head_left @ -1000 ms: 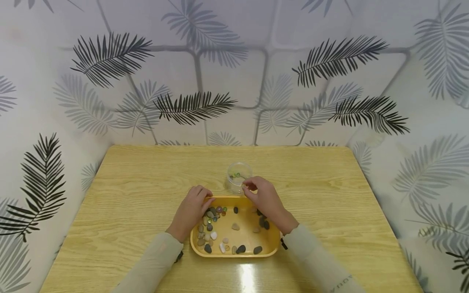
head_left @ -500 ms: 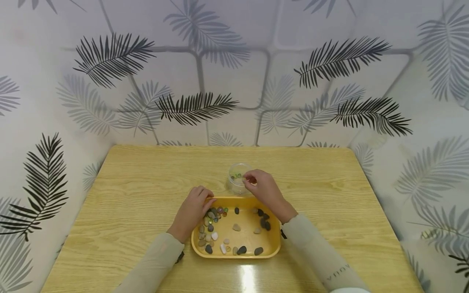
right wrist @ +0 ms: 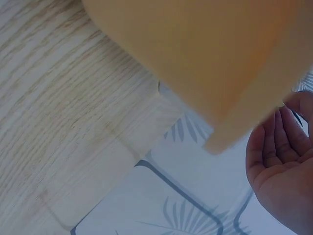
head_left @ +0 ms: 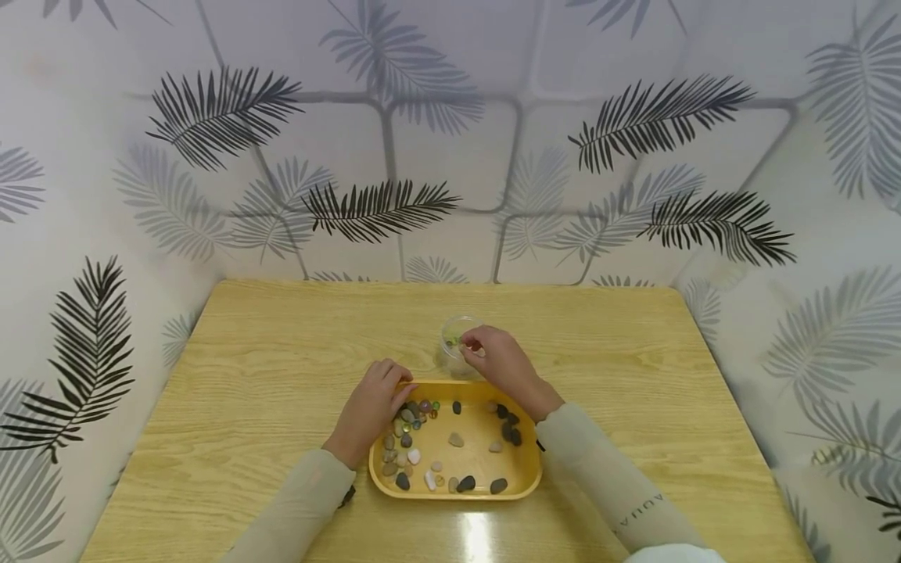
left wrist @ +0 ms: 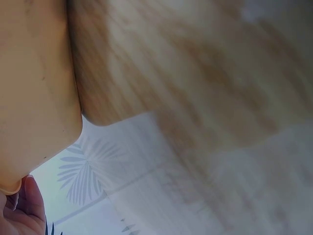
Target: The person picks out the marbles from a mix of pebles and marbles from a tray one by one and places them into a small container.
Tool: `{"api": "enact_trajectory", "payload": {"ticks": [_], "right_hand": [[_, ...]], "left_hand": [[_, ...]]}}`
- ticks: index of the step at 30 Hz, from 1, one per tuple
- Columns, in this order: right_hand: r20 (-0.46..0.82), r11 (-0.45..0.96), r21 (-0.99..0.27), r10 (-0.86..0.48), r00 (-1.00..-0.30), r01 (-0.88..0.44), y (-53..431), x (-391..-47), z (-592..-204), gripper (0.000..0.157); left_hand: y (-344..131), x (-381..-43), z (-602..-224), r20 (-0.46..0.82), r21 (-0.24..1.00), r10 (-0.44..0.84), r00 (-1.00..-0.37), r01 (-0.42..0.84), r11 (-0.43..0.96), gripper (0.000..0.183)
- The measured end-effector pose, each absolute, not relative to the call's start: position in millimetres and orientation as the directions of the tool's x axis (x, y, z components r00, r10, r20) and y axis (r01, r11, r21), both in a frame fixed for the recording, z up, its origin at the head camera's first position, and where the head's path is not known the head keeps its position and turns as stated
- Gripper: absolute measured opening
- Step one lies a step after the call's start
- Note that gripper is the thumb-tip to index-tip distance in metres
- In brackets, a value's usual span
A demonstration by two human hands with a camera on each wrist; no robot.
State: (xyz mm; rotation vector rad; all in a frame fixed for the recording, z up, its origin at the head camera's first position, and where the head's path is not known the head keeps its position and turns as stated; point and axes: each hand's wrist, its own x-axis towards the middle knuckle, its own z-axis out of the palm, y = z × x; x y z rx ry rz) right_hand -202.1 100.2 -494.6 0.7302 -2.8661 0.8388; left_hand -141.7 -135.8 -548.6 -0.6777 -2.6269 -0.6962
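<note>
A yellow tray (head_left: 479,496) of stones and glass marbles stands on the table. My left hand (head_left: 369,403) grips its far-left rim, thumb on the inner side; the left wrist view shows only part of these fingers (left wrist: 30,200) at the rim. Beyond the tray is a clear round cup (head_left: 451,361) with several green marbles (head_left: 451,342) in it. My right hand (head_left: 498,358) reaches over the cup's near-right side, thumb and forefinger pinched together on a small thing; I cannot tell its kind. In the right wrist view the other fingers (right wrist: 283,139) are curled.
Dark stones (head_left: 510,430) lie along the tray's right side, and pale stones (head_left: 390,455) with a few marbles (head_left: 425,407) crowd its left. The wooden table (head_left: 281,336) ends at a leaf-patterned wall covering (head_left: 450,156) behind and at both sides.
My right hand has moved a little forward and left, from the cup's near edge to over its opening. The left hand keeps its place on the tray rim.
</note>
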Motion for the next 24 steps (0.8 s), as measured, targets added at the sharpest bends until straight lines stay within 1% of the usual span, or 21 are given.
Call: {"api": "enact_trajectory", "payload": {"ticks": [7, 14, 24], "right_hand": [[0.161, 0.738, -0.489, -0.447, -0.880, -0.464, 98.9, -204.6, -497.0, 0.017], [0.164, 0.738, -0.480, -0.456, -0.875, -0.475, 98.8, -206.2, -499.5, 0.016], [0.194, 0.732, -0.479, -0.451, -0.871, -0.486, 99.3, -207.9, -503.3, 0.016]], "left_hand": [[-135.7, -141.3, -548.9, 0.431, 0.374, 0.358, -0.828, 0.525, 0.765, 0.012], [-136.0, -141.3, -549.6, 0.417, 0.378, 0.362, -0.833, 0.522, 0.765, 0.011], [-135.4, -141.8, -548.7, 0.442, 0.384, 0.361, -0.821, 0.537, 0.751, 0.012]]}}
